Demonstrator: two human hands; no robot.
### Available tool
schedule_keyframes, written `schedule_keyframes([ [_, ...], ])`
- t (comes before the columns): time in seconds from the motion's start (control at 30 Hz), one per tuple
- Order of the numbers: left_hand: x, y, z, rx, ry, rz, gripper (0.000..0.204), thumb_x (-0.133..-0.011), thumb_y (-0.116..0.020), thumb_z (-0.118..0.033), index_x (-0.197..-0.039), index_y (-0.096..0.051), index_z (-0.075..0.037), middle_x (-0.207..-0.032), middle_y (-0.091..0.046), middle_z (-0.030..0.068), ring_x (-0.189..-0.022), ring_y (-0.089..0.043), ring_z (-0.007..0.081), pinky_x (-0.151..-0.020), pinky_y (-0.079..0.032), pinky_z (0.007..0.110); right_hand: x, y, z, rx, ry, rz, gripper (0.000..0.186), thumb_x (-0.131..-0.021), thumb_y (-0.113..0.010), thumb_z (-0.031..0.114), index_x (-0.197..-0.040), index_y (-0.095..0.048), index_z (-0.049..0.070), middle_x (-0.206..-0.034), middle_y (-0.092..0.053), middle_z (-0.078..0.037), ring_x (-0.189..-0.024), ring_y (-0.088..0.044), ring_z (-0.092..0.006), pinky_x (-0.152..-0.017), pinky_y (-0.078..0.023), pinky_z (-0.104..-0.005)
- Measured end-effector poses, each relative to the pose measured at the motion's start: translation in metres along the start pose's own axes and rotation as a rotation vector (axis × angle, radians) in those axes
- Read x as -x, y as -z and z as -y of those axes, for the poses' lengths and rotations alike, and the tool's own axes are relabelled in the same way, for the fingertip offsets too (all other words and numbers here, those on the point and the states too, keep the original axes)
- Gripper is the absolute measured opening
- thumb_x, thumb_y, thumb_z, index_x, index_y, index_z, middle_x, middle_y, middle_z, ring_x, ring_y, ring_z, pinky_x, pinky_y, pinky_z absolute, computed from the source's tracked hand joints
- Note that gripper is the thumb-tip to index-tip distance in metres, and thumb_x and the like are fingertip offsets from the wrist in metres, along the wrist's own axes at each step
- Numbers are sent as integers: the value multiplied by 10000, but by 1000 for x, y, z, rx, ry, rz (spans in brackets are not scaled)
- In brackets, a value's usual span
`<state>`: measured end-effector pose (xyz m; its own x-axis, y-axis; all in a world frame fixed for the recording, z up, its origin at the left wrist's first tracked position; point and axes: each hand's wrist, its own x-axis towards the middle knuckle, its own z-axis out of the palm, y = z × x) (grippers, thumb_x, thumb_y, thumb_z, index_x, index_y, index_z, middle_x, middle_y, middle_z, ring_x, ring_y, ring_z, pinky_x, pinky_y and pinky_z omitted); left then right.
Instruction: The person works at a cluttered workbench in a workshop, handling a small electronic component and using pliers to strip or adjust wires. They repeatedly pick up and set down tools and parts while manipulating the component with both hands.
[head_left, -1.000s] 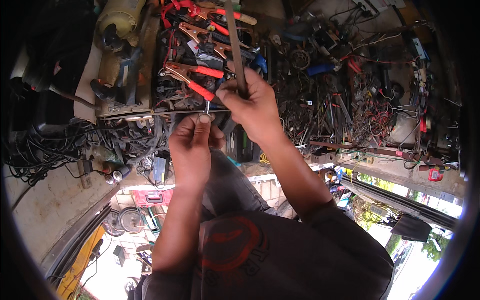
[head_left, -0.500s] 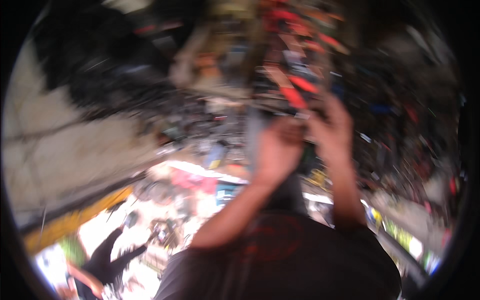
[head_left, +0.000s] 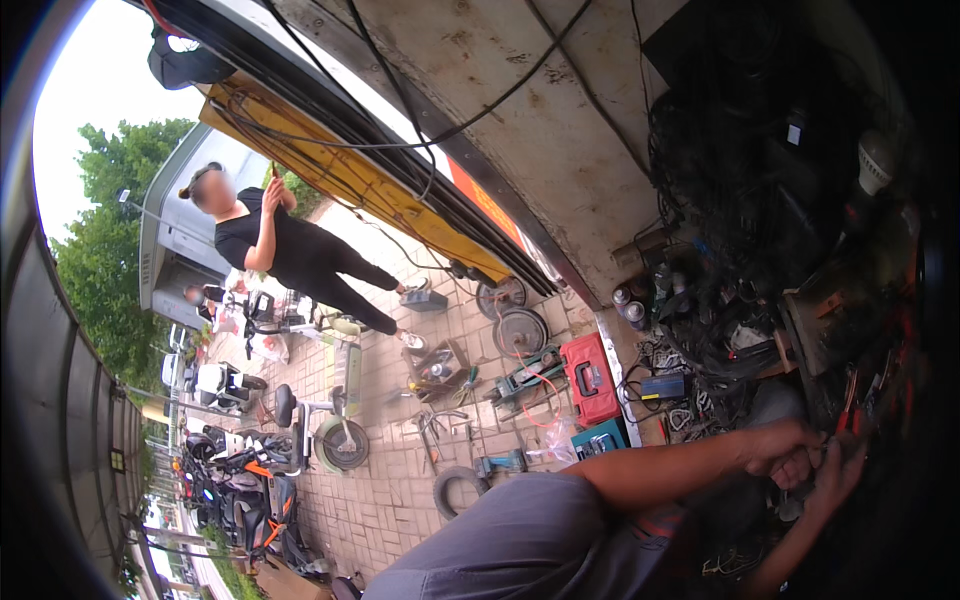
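My left hand [head_left: 785, 453] is closed, its fingers curled together at the right side of the view. Close against it, my right hand [head_left: 836, 478] is closed too, the fingertips of both meeting. Something small seems pinched between them, but the fingers and shade hide what it is. A red-handled tool [head_left: 849, 412], perhaps pliers, shows just beyond the fingertips. Whether a hand grips it or it lies behind, I cannot tell. Below the hands the area is dark and cluttered.
Black cables [head_left: 715, 345] heap up beyond my hands, near a blue box [head_left: 666, 386]. On the paving lie a red case [head_left: 590, 378], a teal power tool [head_left: 500, 463] and a small tire [head_left: 459, 492]. A person in black [head_left: 300, 255] stands by a scooter [head_left: 340, 440].
The view has swung left and sharpened from a blur, so my hands now appear at the right side. They remain close together.
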<state>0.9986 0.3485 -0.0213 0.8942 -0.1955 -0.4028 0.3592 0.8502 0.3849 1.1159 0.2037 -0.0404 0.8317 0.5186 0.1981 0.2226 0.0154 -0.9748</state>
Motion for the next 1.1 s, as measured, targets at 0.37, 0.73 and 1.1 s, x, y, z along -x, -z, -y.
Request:
schedule_keyframes([
  [0.37,-35,-13,47,-191,157,103,178,-955,-591,-163,-1020,-630,-2,-705,-568,39,-608,-559,138,-569,-457,276,66,48,29,-219,-374,-151,513,-872,-669,20,-1345,-471,-6,-942,-665,-14,-642,-512,-25,-534,-379,-167],
  [0.73,-69,-33,75,-591,-134,-194,205,-987,-557,-212,-927,-623,-27,-673,-584,23,-545,-522,105,-522,-420,236,119,58,23,622,-204,-276,422,-936,-571,131,-1340,-502,29,-968,-658,-195,-748,-658,-354,-639,-523,-380],
  [1.1,-36,-46,47,-1007,-341,-171,217,-1019,-468,-153,-903,-585,-12,-613,-445,-26,-530,-384,61,-493,-315,232,96,55,20,808,318,-157,532,-828,-648,83,-1349,-552,138,-789,-602,-106,-589,-600,-268,-515,-498,-380],
])
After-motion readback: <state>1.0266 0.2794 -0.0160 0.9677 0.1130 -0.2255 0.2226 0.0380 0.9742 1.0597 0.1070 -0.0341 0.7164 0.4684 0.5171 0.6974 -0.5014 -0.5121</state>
